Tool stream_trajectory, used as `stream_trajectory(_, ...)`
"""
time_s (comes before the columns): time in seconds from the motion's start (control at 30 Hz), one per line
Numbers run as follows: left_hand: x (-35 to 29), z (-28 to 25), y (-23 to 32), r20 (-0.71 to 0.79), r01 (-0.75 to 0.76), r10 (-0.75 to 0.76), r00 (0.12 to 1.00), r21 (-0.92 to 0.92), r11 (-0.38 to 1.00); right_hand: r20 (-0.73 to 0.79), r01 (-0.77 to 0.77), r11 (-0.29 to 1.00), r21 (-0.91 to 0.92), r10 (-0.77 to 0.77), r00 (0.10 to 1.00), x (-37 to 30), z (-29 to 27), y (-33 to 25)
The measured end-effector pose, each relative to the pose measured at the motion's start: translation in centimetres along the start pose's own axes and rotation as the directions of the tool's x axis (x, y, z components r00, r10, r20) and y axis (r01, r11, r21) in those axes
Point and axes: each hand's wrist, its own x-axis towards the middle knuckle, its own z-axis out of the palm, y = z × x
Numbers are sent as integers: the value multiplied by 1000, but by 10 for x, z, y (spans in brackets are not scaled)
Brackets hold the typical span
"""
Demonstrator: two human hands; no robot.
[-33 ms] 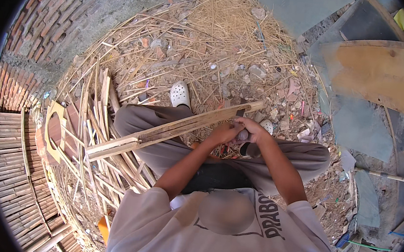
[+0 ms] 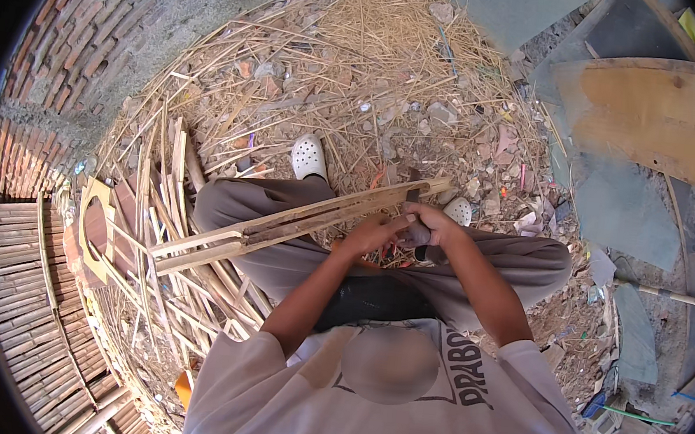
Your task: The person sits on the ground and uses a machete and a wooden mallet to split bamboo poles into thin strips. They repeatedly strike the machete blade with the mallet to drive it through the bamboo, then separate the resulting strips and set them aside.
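Note:
A long length of split wood or bamboo (image 2: 298,219) slants across my crossed legs, its near-left end parted into two strips. Toward its far-right end, a dark flat knife blade (image 2: 413,195) stands in the split. My right hand (image 2: 436,223) is closed round the knife just below the wood. My left hand (image 2: 371,234) comes in from the left, its fingers closed against a greyish rounded part (image 2: 415,234) between the hands, seemingly the knife's grip. The palms and most of the grip are hidden.
A heap of split strips (image 2: 191,302) lies to my left beside a cut-out board (image 2: 97,228). Straw (image 2: 380,30) and rubble cover the ground ahead. Sheets and boards (image 2: 653,120) lean at the right. A brick wall (image 2: 73,44) and a bamboo-slat panel (image 2: 27,288) bound the left.
The gap between the two strips at the wood's left end has widened. My left hand has shifted slightly left and down; the right hand stays by the blade.

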Motion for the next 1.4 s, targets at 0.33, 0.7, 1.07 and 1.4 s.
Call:
stream_trajectory(0.33,-24,-21,-18,-926,-829,-69,372,-365,425,-264,-167,270,-948,-380,887,-16,-6,-6)
stream_trajectory(0.7,-61,-89,230,-336,-847,875,347,288,446,-275,-32,342,-939,-693,667,-18,29,-22)
stream_trajectory(1.07,-21,-130,197,-236,-889,880,413,107,446,-369,87,576,-813,-624,688,89,26,5)
stream_trajectory(1.4,-56,-173,194,-319,-887,847,424,44,460,16,146,959,243,-155,988,96,10,-2)
